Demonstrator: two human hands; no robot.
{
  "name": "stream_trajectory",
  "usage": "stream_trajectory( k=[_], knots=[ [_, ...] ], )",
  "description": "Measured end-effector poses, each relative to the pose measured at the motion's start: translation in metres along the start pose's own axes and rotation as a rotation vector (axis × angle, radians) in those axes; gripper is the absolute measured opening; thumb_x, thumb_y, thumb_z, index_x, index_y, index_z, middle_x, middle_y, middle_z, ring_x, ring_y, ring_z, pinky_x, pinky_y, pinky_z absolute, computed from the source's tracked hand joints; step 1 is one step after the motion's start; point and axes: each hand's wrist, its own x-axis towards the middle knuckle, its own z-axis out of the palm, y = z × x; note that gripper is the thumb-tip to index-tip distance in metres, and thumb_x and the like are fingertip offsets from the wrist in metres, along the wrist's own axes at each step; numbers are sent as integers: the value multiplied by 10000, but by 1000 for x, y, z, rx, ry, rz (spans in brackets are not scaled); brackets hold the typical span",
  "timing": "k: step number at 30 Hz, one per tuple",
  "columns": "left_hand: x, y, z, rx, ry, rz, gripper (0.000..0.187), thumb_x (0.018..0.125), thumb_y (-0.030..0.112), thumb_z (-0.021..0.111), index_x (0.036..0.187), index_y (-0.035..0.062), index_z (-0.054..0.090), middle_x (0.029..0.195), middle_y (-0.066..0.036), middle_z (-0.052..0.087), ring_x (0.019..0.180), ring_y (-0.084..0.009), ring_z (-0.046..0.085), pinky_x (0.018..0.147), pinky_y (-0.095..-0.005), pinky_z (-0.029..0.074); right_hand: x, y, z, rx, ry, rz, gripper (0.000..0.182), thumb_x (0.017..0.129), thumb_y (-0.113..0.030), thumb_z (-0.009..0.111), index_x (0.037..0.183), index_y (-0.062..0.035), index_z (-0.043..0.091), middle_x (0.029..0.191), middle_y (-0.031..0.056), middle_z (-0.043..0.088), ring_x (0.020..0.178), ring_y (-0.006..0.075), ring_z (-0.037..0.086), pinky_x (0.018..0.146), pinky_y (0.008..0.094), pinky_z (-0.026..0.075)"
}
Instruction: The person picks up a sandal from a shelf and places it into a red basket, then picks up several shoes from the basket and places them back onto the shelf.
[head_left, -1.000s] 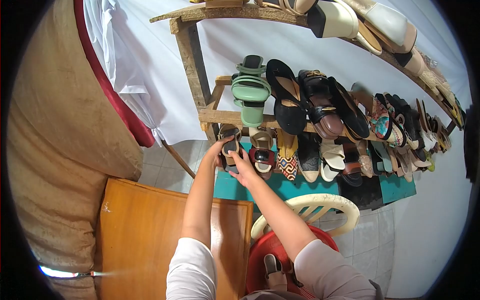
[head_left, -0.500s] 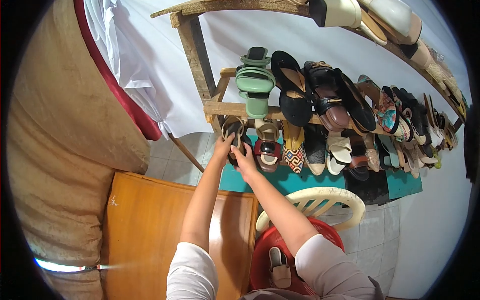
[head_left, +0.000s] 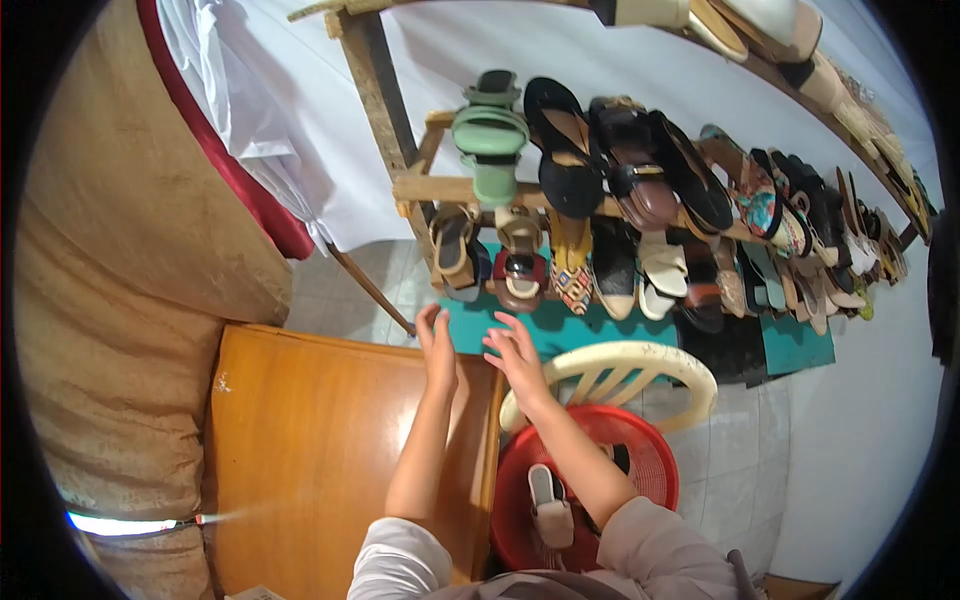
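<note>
My left hand (head_left: 437, 345) hovers over the far edge of the wooden table, fingers apart and holding nothing. A little to its right, my right hand (head_left: 516, 352) is also free, its fingers spread. Just beyond them, at the left end of the lower rack shelf, rests a tan-strapped sandal (head_left: 455, 248) with a dark insole. Beside it stands a dark red slide (head_left: 521, 278) with a buckle, then a patterned pointed shoe (head_left: 571, 270). Above these, on the upper shelf, are a green sandal (head_left: 491, 135) and a black flat sandal (head_left: 566, 150).
The wooden table (head_left: 320, 440) lies to the left under my arms. A red basin (head_left: 655, 460) holding a beige slide (head_left: 551, 515) sits at a cream plastic chair (head_left: 690, 375). The wooden rack (head_left: 375, 85) carries several more shoes rightward. A brown curtain (head_left: 130, 240) hangs at left.
Both hands have let go of the tan-strapped sandal, which stays on the lower shelf. They have drawn back toward me and opened. The camera view has shifted slightly.
</note>
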Motion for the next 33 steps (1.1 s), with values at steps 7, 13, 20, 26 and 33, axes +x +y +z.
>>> stream_trajectory(
  k=[7, 13, 20, 26, 33],
  knots=[
    [-212, -51, -47, 110, 106, -57, 47, 876, 64, 424, 918, 61, 402, 858, -18, 394, 766, -102, 393, 715, -231, 360, -148, 13, -147, -91, -29, 222, 197, 866, -123, 504, 1038, -29, 523, 911, 50, 571, 876, 140, 567, 792, 271, 456],
    [-330, -91, -64, 280, -178, -138, 99, 805, 19, 496, 893, 22, 450, 767, -39, 447, 722, -116, 465, 667, -238, 405, -261, 80, -277, -389, 317, 463, 167, 833, -127, 524, 965, -28, 547, 862, 54, 568, 755, 116, 538, 678, 250, 443],
    [-386, -111, -54, 365, -212, -184, 81, 793, -23, 478, 849, 28, 452, 754, -40, 487, 700, -100, 479, 628, -220, 402, -317, 169, -342, -498, 372, 620, 315, 763, -135, 602, 1031, -1, 503, 937, 81, 553, 833, 147, 528, 721, 253, 436],
    [-451, -113, -60, 307, -134, -317, 47, 822, 17, 487, 851, 48, 466, 723, 9, 471, 639, -50, 449, 558, -195, 379, -298, 255, -370, -723, 312, 380, 521, 680, -119, 690, 1115, 12, 435, 1074, 122, 524, 1000, 212, 509, 850, 306, 410],
    [-514, -119, -89, 257, 17, -460, 50, 817, 11, 494, 849, 48, 483, 739, 24, 456, 655, -46, 432, 588, -180, 374, -291, 240, -345, -1019, 330, 565, 722, 620, -162, 740, 1210, -58, 338, 1130, 175, 516, 1019, 304, 527, 874, 358, 412]
  ],
)
